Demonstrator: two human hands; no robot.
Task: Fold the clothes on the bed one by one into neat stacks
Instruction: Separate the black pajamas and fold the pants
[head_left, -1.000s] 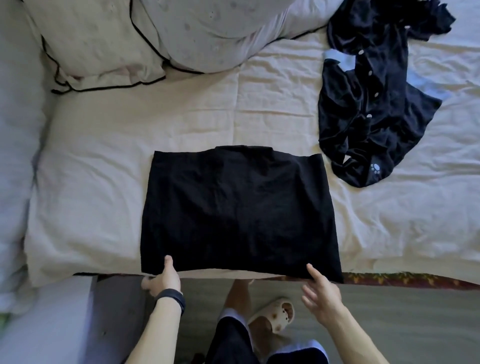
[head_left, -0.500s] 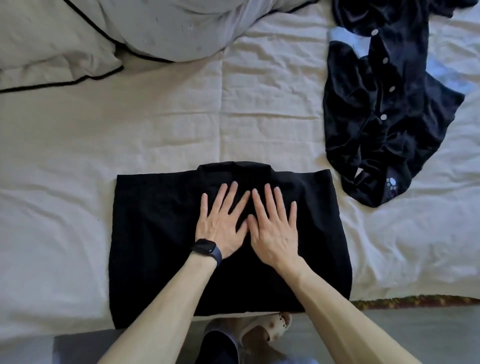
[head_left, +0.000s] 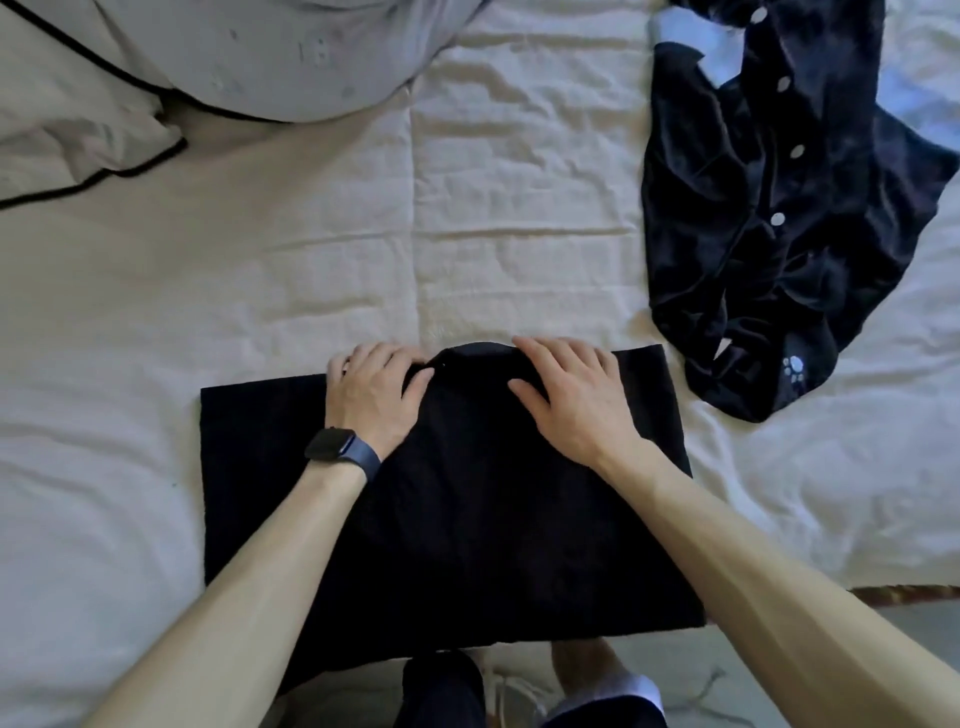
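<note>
Item: black garment (head_left: 452, 519), part-folded, flat at the near edge of the bed (head_left: 311, 270); we judge the step a crosswise fold — the far edge wants drawing toward us, corners kept level; left hand (head_left: 371, 400) and right hand (head_left: 571, 400) flank the collar, fingers curled over that far edge, thumbs on the cloth; dark buttoned garment (head_left: 769, 208) lies unfolded, apart at right.

The folded garment (head_left: 467, 530) is coloured plain black; the crumpled garment (head_left: 753, 270) is dyed dark navy, marked with white buttons (head_left: 777, 219) and a pale paw print (head_left: 794, 367).
</note>
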